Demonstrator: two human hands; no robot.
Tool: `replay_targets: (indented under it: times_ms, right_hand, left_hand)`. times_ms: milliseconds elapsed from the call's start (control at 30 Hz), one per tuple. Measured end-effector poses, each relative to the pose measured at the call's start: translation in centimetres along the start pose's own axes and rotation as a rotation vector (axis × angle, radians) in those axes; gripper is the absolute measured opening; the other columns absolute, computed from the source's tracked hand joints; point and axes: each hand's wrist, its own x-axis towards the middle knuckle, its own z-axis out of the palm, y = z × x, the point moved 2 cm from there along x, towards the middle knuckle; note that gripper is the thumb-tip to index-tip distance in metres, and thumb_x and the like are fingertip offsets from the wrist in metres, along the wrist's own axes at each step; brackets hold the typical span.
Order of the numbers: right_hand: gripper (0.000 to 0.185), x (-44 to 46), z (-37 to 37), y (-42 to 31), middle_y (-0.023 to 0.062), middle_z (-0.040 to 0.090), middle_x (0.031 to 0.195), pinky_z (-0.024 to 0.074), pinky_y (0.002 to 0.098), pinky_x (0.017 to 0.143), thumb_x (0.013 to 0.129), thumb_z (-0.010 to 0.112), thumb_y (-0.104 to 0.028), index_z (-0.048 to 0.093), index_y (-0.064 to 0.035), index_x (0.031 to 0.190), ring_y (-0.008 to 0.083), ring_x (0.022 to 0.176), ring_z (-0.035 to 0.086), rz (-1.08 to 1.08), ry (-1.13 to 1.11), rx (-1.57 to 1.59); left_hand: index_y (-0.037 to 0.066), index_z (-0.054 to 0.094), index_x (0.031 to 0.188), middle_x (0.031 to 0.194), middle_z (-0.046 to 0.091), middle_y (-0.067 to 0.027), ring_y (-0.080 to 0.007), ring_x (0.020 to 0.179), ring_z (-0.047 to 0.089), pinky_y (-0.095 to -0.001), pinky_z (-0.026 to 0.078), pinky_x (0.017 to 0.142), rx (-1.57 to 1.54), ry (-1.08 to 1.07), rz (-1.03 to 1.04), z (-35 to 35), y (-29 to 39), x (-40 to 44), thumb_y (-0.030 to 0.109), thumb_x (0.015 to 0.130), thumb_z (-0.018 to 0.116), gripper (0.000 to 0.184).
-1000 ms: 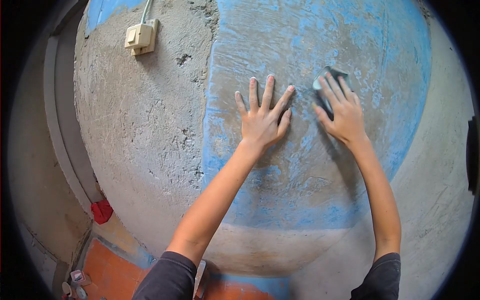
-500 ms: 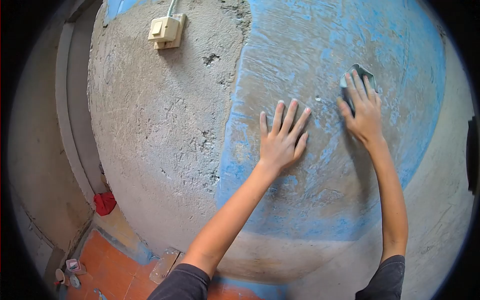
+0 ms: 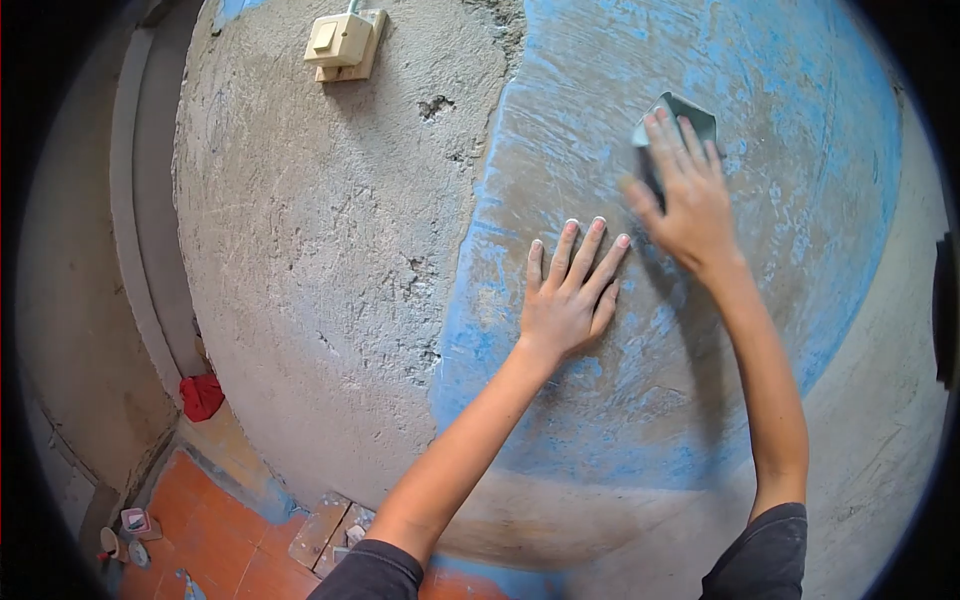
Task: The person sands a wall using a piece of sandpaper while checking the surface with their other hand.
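My left hand (image 3: pixel 565 305) rests flat on the wall (image 3: pixel 580 420), its fingers spread, and holds nothing. Pale dust coats its fingertips. Farther up and to the right, my right hand (image 3: pixel 690 205) presses a grey-green piece of sandpaper (image 3: pixel 694 112) against the same wall. The sheet's edge shows beyond the fingertips, while the rest is under the hand. Motion blurs the right thumb and fingers. Patchy blue paint over grey-brown plaster covers this part of the wall.
Rough bare plaster (image 3: pixel 310 260) lies to the left, with a cream light switch (image 3: pixel 340 42) at the top. Below left are a red cloth-like bundle (image 3: pixel 201 397), small containers (image 3: pixel 138 523) on the orange tiled floor (image 3: pixel 205 530), and flat boards (image 3: pixel 322 530) by the wall.
My right hand has slid leftward across the wall with the sandpaper. My left hand keeps nearly the same place, and the view has tilted slightly.
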Motion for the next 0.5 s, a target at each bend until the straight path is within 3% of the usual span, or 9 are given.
replay_targets:
  times_ms: [67, 133, 233, 300, 367, 467, 500]
  right_hand:
    - [0.077, -0.8, -0.1, -1.4, 0.0128, 0.042, 0.157, 0.0255, 0.0534, 0.12, 0.094, 0.051, -0.061, 0.042, -0.0113, 0.153, 0.0347, 0.146, 0.037, -0.166, -0.118, 0.047]
    - [0.074, -1.2, 0.0, -1.7, 0.0129, 0.042, 0.157, 0.0237, 0.0535, 0.121, 0.095, 0.049, -0.061, 0.042, -0.018, 0.154, 0.0355, 0.147, 0.036, -0.3, -0.229, 0.167]
    - [0.073, -0.1, 0.5, -0.2, 0.0112, 0.042, 0.157, 0.0251, 0.0534, 0.121, 0.094, 0.049, -0.063, 0.042, -0.0228, 0.154, 0.0339, 0.145, 0.038, -0.035, -0.045, 0.008]
    - [0.073, -1.3, 0.1, -2.2, 0.0107, 0.042, 0.158, 0.0248, 0.0537, 0.121, 0.095, 0.047, -0.064, 0.041, -0.0223, 0.154, 0.0331, 0.146, 0.037, -0.204, -0.151, 0.09]
    - [0.075, -0.9, 0.2, -1.9, 0.0114, 0.04, 0.159, 0.0231, 0.0552, 0.121, 0.095, 0.046, -0.065, 0.04, -0.021, 0.155, 0.0338, 0.148, 0.033, -0.315, -0.203, 0.098]
    - [0.077, 0.5, 0.6, 0.9, 0.0111, 0.037, 0.16, 0.0213, 0.0561, 0.121, 0.094, 0.046, -0.066, 0.037, -0.0221, 0.156, 0.0346, 0.149, 0.03, -0.002, -0.104, 0.027]
    - [0.078, 0.0, 0.1, -0.7, 0.011, 0.035, 0.161, 0.0216, 0.0566, 0.121, 0.094, 0.047, -0.066, 0.035, -0.0224, 0.157, 0.035, 0.149, 0.03, -0.053, -0.052, 0.032]
  left_hand:
    - [0.024, 0.059, 0.141, 0.16, 0.04, -0.0072, -0.0311, 0.152, 0.027, -0.0571, 0.005, 0.122, -0.01, -0.065, -0.002, 0.2, -0.4, -0.2, 0.042, 0.096, 0.049, 0.049]
    - [0.024, 0.059, 0.141, 0.16, 0.04, -0.0078, -0.0317, 0.151, 0.028, -0.0578, 0.006, 0.121, 0.004, 0.013, 0.006, 0.2, -0.2, 0.0, 0.042, 0.096, 0.049, 0.05]
    - [0.024, 0.059, 0.141, 0.159, 0.041, -0.0083, -0.0323, 0.151, 0.028, -0.0582, 0.008, 0.121, 0.012, 0.025, 0.007, 0.1, 0.0, 0.1, 0.041, 0.096, 0.049, 0.05]
    - [0.025, 0.058, 0.143, 0.159, 0.04, -0.0082, -0.0322, 0.151, 0.029, -0.058, 0.007, 0.121, -0.02, -0.072, -0.003, 0.1, -0.4, 0.0, 0.041, 0.096, 0.049, 0.05]
    - [0.025, 0.06, 0.139, 0.159, 0.041, -0.0087, -0.0322, 0.15, 0.029, -0.0578, 0.007, 0.121, 0.011, 0.005, 0.01, 0.3, -0.3, -0.1, 0.041, 0.096, 0.05, 0.048]
    - [0.025, 0.062, 0.137, 0.158, 0.042, -0.0091, -0.0319, 0.15, 0.03, -0.0572, 0.007, 0.121, 0.016, 0.043, 0.014, -0.1, 0.0, 0.0, 0.042, 0.096, 0.05, 0.047]
    - [0.025, 0.061, 0.139, 0.158, 0.042, -0.0089, -0.0317, 0.15, 0.03, -0.0569, 0.006, 0.122, 0.017, 0.027, 0.013, 0.1, 0.0, -0.2, 0.042, 0.096, 0.05, 0.047]
